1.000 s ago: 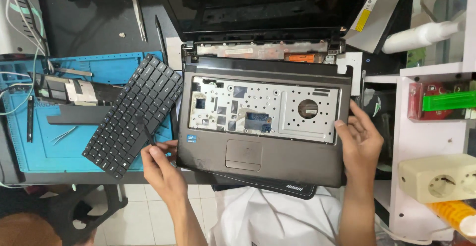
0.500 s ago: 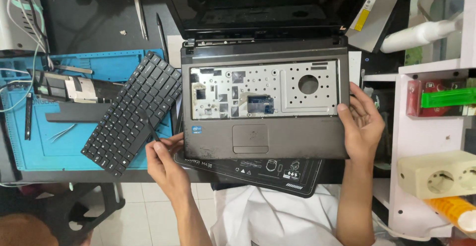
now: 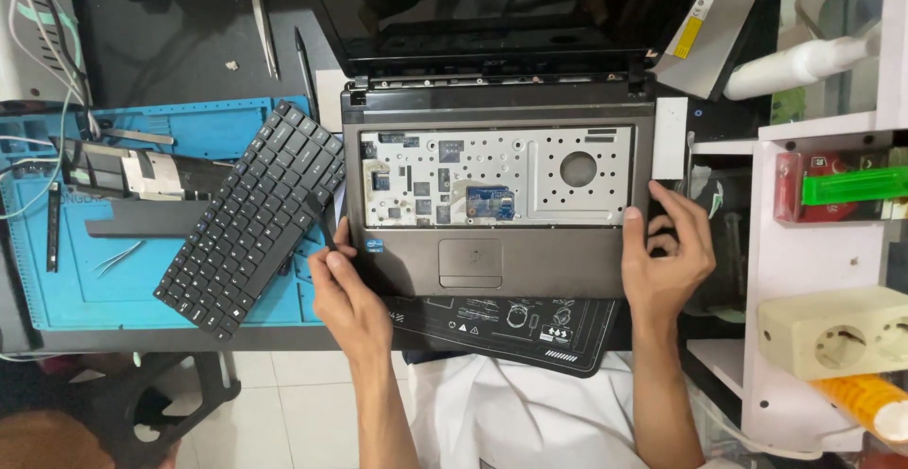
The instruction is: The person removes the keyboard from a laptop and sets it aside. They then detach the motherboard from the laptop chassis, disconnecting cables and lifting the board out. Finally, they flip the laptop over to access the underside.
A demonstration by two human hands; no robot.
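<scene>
An open grey laptop (image 3: 497, 270) lies in front of me with its keyboard taken out, so the perforated metal tray and a small blue board (image 3: 490, 202) show. My left hand (image 3: 348, 297) is at the front left corner of the laptop, fingers closed on a thin black pry tool (image 3: 322, 218) that points up along the left edge. My right hand (image 3: 668, 256) grips the right edge of the laptop, thumb on the palm rest and fingers curled around the side. The dark screen (image 3: 492, 6) leans back behind the base.
The detached black keyboard (image 3: 248, 221) lies tilted on a blue work mat (image 3: 85, 285) with tweezers (image 3: 118, 257) and a black bar-shaped part (image 3: 142, 181). A black mat (image 3: 515, 325) sticks out under the laptop. A drive (image 3: 709, 25) and a white shelf with a socket block (image 3: 832, 332) stand to the right.
The laptop base has slid away from me and its grey top cover now sits square against the hinges. Both hands moved up with it, and the black mat in front is uncovered.
</scene>
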